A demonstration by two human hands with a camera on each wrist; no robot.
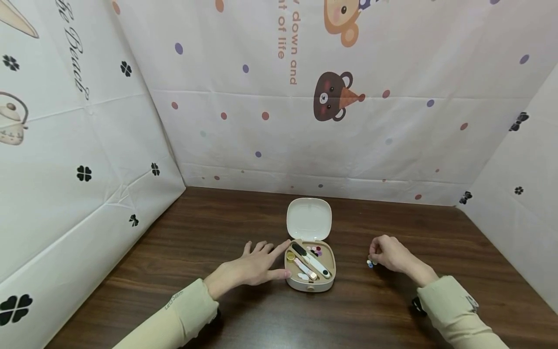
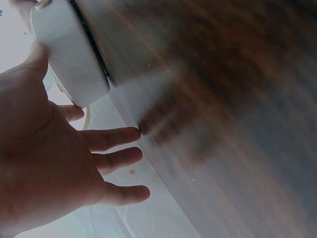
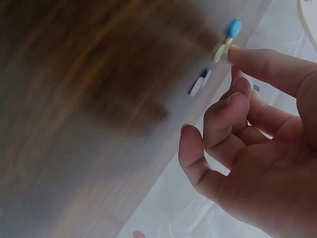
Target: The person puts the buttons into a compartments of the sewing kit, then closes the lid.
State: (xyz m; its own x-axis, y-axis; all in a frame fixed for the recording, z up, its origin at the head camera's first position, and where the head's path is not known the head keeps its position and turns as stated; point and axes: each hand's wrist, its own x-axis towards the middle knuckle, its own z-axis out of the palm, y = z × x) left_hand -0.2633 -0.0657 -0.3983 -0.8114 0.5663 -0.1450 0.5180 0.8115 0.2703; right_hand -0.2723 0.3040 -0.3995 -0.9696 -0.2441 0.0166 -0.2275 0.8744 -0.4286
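A small cream storage case (image 1: 310, 286) lies on the table with its white lid (image 1: 309, 219) raised. Inside are a black-and-white long tool (image 1: 317, 264), a pink-handled tool (image 1: 303, 266), a round yellow piece (image 1: 290, 256) and several small buttons (image 1: 317, 250). My left hand (image 1: 255, 265) touches the case's left side with thumb and index finger, the other fingers spread. To the right, my right hand (image 1: 390, 253) pinches at a pale yellow-green button (image 3: 219, 53) among loose buttons on the table. A blue button (image 3: 235, 28) and a pinkish-white button (image 3: 196, 86) lie beside it; the fingertips partly hide what they pinch.
The dark wooden table (image 1: 209, 228) runs back to a white printed cloth wall (image 1: 270, 135). More cloth stands at the left (image 1: 109, 169) and right (image 1: 523, 194) sides. The raised lid stands behind the case.
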